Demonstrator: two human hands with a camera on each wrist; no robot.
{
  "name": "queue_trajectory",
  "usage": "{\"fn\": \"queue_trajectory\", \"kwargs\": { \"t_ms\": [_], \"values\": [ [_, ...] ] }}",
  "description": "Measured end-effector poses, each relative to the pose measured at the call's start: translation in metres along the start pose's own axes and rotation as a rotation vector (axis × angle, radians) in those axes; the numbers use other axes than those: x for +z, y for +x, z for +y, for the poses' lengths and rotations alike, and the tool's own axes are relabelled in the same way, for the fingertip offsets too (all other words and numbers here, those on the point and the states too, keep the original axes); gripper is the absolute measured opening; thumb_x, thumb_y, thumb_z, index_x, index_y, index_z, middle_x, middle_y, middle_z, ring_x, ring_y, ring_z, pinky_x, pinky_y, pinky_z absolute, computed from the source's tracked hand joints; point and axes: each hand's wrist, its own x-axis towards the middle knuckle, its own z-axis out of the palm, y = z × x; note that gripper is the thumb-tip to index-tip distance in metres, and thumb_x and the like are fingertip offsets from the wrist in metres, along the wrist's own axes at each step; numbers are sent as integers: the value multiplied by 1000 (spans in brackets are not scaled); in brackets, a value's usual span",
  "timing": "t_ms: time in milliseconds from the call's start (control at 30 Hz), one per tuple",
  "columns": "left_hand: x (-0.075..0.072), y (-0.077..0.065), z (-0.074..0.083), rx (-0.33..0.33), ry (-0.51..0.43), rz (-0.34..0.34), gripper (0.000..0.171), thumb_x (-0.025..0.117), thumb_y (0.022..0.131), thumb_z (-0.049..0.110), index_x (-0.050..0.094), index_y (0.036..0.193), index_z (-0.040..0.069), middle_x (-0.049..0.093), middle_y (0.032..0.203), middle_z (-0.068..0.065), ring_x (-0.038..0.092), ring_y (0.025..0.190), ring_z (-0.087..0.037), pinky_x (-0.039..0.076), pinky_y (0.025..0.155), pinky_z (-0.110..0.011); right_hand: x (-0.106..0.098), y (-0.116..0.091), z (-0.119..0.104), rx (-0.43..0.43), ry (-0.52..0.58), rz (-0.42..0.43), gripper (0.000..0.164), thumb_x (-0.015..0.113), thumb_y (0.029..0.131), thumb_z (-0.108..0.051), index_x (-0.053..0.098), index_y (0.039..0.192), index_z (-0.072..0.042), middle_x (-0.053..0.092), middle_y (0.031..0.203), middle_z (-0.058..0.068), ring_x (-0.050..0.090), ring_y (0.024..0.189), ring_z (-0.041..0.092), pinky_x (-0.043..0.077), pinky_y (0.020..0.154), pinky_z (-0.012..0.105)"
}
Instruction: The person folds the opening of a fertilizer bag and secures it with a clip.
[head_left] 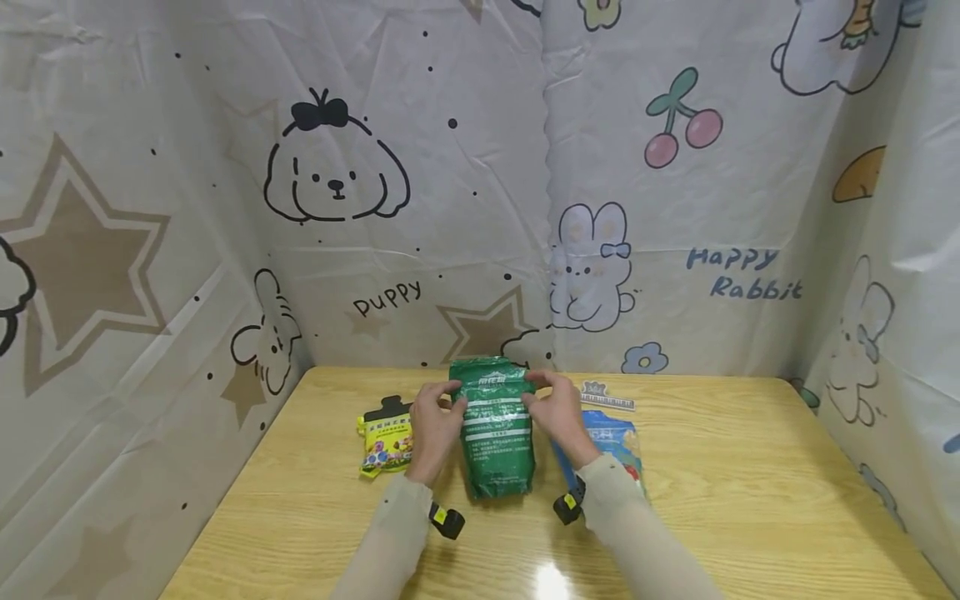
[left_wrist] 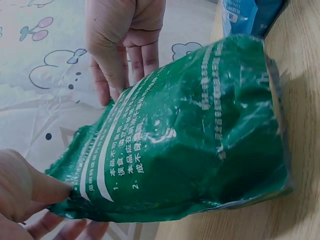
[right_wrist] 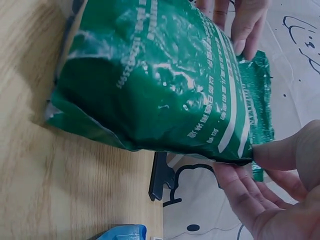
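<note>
L hand (head_left: 437, 427) pinches the green bag (head_left: 497, 454) by its L side nr the top, thumb on the printed face, fingers round the back; R hand (head_left: 557, 408) does likewise on the R side, so both grips are closed to the thickness of the film there. Bag's btwn the hands, approx midway btwn the L & R edges of the table (head_left: 712, 500), base apparently resting on it. Main risk, I'd judge: film looks slick & wrinkled, so an uneven pull could let one side slip & the bag twist or tip. Lower half is bulky w/ no hand under it; a quick lift could swing it or strain the film. Can't tell if the top's sealed; if not, tilting could spill contents. Yellow bag (head_left: 386, 446) w/ black clip (head_left: 390, 407) is just beside L hand, toward the far L corner, so L knuckles could shove it. Blue bag (head_left: 611, 432) is partly hidden by R hand; dropping that wrist could squash it. Grey ruler-like piece (head_left: 609, 402) is nr the far edge, R of centre; if blue bag's pushed back, it could get nudged over.
</note>
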Motion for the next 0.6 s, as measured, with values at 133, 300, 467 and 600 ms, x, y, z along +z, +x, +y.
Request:
{"fn": "queue_trajectory", "kwargs": {
  "t_ms": [133, 300, 467, 600],
  "values": [
    [-4, -2, -1, 49, -57, 27, 23, 72, 92, 6, 75, 116, 7, 69, 114, -11, 65, 94, -25, 51, 63, -22, 2, -4, -2, -25, 15, 50, 26, 70, 93, -9, 70, 119, -15, 67, 118, 14, 66, 72, 18, 50, 57, 29],
    [-8, -4, -1, 102, -114, 65, 20, 71, 93, 4, 77, 112, 7, 69, 107, -11, 66, 92, -24, 54, 61, -19, 1, -11, -5, -70, 34, 49, 27, 68, 96, -11, 69, 122, -17, 64, 123, 14, 71, 82, 22, 50, 56, 29],
    [-11, -8, -1, 143, -140, 65, 17, 71, 93, 5, 77, 109, 8, 68, 105, -9, 65, 91, -21, 53, 66, -18, -4, -19, -7, -121, 59, 67, 27, 70, 94, -9, 69, 120, -16, 65, 122, 14, 74, 88, 27, 53, 58, 30],
    [-13, -13, -3, 173, -156, 71, 15, 71, 93, 4, 77, 106, 7, 67, 102, -9, 65, 89, -21, 53, 66, -18, -6, -24, -7, -164, 69, 60, 27, 71, 93, -6, 69, 119, -14, 66, 120, 14, 75, 92, 28, 60, 67, 30]
  ]
}}
